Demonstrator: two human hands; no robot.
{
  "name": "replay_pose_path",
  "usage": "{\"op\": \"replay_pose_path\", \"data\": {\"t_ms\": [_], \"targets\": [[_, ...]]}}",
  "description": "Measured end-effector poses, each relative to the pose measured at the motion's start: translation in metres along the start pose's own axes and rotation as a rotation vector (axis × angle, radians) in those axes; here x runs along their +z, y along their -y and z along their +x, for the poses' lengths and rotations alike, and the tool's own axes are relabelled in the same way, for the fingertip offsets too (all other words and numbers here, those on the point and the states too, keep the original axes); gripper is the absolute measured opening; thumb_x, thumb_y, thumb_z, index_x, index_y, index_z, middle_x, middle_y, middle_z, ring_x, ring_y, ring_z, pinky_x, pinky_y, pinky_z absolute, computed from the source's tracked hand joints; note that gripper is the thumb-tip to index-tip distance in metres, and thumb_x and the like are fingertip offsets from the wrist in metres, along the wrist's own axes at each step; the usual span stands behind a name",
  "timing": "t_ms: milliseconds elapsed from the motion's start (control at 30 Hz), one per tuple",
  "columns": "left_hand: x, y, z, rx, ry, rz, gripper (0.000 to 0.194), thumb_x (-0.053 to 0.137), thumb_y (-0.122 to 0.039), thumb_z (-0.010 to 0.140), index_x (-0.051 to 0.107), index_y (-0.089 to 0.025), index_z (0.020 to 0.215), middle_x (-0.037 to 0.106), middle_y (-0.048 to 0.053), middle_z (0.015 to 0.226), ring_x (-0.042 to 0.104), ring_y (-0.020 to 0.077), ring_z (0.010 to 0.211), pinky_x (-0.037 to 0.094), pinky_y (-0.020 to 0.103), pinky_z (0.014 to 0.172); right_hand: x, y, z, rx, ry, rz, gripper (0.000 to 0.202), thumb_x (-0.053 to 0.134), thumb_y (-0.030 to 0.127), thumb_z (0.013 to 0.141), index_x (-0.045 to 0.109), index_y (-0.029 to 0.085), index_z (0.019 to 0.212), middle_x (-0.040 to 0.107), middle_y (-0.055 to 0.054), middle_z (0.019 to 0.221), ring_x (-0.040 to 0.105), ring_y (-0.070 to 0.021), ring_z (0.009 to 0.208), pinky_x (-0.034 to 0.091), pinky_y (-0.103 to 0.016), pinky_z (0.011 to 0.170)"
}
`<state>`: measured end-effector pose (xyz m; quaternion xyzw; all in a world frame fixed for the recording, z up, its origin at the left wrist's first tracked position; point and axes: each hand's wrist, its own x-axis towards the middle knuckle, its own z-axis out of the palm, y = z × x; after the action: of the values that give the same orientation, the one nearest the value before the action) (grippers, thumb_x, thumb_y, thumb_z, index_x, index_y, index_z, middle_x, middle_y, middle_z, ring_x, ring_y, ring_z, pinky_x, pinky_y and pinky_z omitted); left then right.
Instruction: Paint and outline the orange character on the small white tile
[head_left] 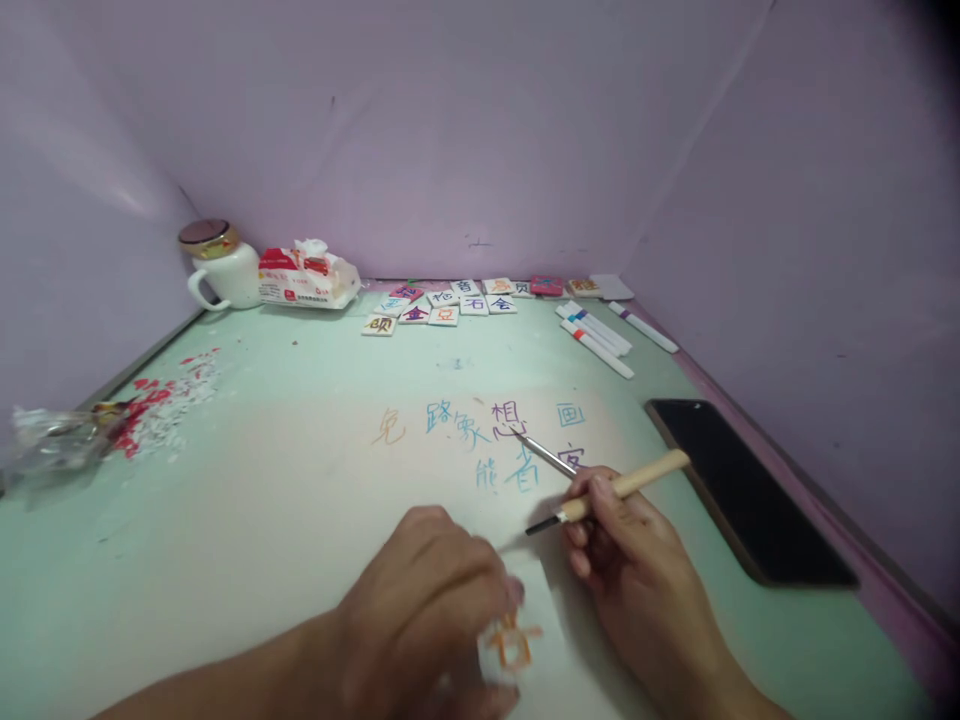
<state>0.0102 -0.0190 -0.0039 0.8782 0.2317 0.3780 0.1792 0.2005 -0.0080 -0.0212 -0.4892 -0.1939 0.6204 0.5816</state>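
Observation:
My left hand (427, 610) is closed at the lower middle, its fingers and thumb around a white tile (510, 675) with an orange character. The fingers cover part of the tile. To the right, my right hand (637, 570) grips a carving knife (630, 483) with a pale wooden handle, its short dark blade angled down and left. A thin metal tool (551, 456) sticks out of the same hand towards the handwritten characters (508, 420). Those are in purple, blue and orange on the pale work surface (300, 500).
Several lettered tiles (474, 305) lie at the back, with white marker pens (600, 345) to their right. A phone (750, 490) rests at right. A lidded white mug (229, 275), tissue pack (307, 277), red and white shavings (169, 410) and clear plastic bag (60, 440) are left. Purple walls (480, 130) enclose the table.

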Motion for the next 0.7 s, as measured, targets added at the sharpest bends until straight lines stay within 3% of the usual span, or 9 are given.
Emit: {"op": "replay_pose_path", "data": {"t_ms": [133, 200, 267, 433, 600, 700], "targets": [[-0.014, -0.004, 0.003, -0.004, 0.153, -0.022, 0.029, 0.049, -0.012, 0.089, 0.042, -0.017, 0.117, 0.063, 0.008, 0.095, 0.057, 0.0190, 0.086, 0.049, 0.034, 0.082, -0.001, -0.001, 0.001, -0.017, -0.007, 0.002, 0.034, 0.082, 0.045, 0.058, 0.064, 0.018, 0.066, 0.054, 0.003, 0.053, 0.047, -0.0065, 0.045, 0.039, -0.012, 0.036], [-0.009, 0.001, 0.001, -0.020, 0.021, 0.021, 0.033, 0.053, -0.016, 0.086, 0.042, -0.016, 0.117, 0.061, 0.009, 0.094, 0.056, 0.0223, 0.086, 0.048, 0.039, 0.080, -0.001, 0.000, 0.000, -0.011, -0.008, 0.001, 0.034, 0.082, 0.045, 0.057, 0.064, 0.018, 0.066, 0.054, 0.003, 0.053, 0.047, -0.0067, 0.045, 0.039, -0.012, 0.036], [0.001, 0.009, -0.002, -0.107, -0.035, 0.104, 0.042, 0.056, -0.015, 0.077, 0.044, -0.013, 0.118, 0.057, 0.013, 0.100, 0.053, 0.0259, 0.090, 0.046, 0.044, 0.079, 0.000, 0.000, 0.000, -0.006, -0.013, -0.005, 0.034, 0.082, 0.046, 0.057, 0.064, 0.018, 0.066, 0.054, 0.003, 0.053, 0.047, -0.0063, 0.044, 0.039, -0.012, 0.036], [0.014, 0.017, -0.008, -0.282, 0.074, 0.215, 0.056, 0.064, -0.029, 0.070, 0.044, -0.013, 0.121, 0.051, 0.015, 0.109, 0.048, 0.0300, 0.096, 0.039, 0.052, 0.085, 0.000, 0.002, 0.000, -0.028, -0.020, -0.021, 0.036, 0.081, 0.047, 0.057, 0.062, 0.018, 0.066, 0.054, 0.004, 0.050, 0.044, -0.0048, 0.041, 0.035, -0.010, 0.035], [0.012, 0.014, -0.006, -0.390, 0.143, 0.278, 0.043, 0.065, -0.028, 0.070, 0.051, -0.016, 0.109, 0.053, 0.012, 0.102, 0.048, 0.0277, 0.090, 0.039, 0.049, 0.082, 0.000, 0.003, 0.000, -0.024, 0.001, -0.025, 0.036, 0.082, 0.046, 0.057, 0.060, 0.018, 0.067, 0.054, 0.005, 0.049, 0.044, -0.0043, 0.039, 0.032, -0.010, 0.034], [0.012, 0.014, -0.005, -0.378, 0.151, 0.253, 0.032, 0.061, -0.024, 0.072, 0.055, -0.016, 0.102, 0.054, 0.010, 0.096, 0.048, 0.0260, 0.086, 0.039, 0.047, 0.080, 0.000, 0.003, -0.001, -0.031, 0.019, -0.034, 0.035, 0.081, 0.045, 0.059, 0.060, 0.018, 0.067, 0.055, 0.004, 0.050, 0.045, -0.0042, 0.040, 0.032, -0.010, 0.035]]}}
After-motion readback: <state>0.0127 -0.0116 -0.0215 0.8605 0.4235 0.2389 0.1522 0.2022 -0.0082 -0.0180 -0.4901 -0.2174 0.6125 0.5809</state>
